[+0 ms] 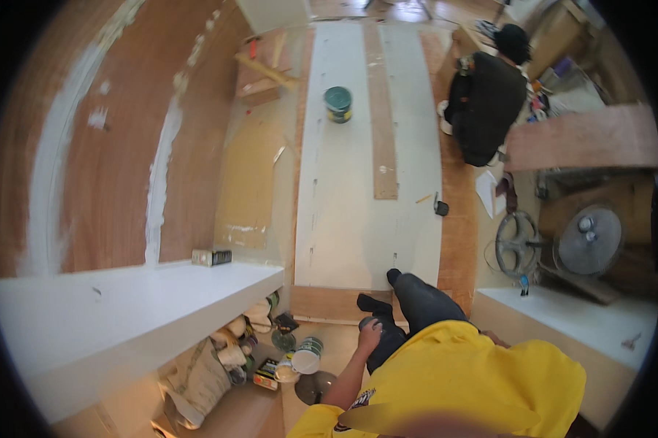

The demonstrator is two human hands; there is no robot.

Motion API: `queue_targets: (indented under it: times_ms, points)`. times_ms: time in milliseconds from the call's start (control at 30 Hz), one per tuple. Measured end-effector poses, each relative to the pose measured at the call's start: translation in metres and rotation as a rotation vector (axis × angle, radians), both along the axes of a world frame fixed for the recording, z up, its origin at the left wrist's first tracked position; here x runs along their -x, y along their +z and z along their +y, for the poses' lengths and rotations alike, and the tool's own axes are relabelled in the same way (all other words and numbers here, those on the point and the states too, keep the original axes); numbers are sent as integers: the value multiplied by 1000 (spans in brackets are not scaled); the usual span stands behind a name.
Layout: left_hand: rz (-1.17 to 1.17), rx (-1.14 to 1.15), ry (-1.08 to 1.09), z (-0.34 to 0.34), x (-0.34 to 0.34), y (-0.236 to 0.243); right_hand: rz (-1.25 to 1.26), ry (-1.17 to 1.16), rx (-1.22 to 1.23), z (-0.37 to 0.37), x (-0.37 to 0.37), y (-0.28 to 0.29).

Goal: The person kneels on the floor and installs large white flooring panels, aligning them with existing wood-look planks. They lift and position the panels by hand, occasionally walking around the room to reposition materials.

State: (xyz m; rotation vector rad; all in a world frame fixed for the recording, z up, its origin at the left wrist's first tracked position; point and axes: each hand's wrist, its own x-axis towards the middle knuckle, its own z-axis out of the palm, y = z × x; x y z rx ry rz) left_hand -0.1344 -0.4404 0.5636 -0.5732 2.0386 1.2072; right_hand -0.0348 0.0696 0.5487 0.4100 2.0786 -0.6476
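White panel (343, 212) and green bucket (338, 104) ahead of the left fingers (373, 330)
They curl round a dark object (366, 321); the right hand (495, 338) is mostly hidden, its state I cannot tell.

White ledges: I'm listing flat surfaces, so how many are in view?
2: a left ledge at lower left, bearing a small box, and a right ledge at lower right. Others may be hidden behind the yellow shirt.

The yellow shirt (482, 379), cut off below, hides most, perhaps all, of the right hand.
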Motion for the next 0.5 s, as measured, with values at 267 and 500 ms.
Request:
queue_targets:
  times_ms: [267, 500]
  points:
    - [-75, 179, 42, -75, 49, -11, 23, 95, -36, -12, 72, -11]
    - [-195, 134, 255, -106, 135, -25, 115, -498, 60, -63, 233, 6]
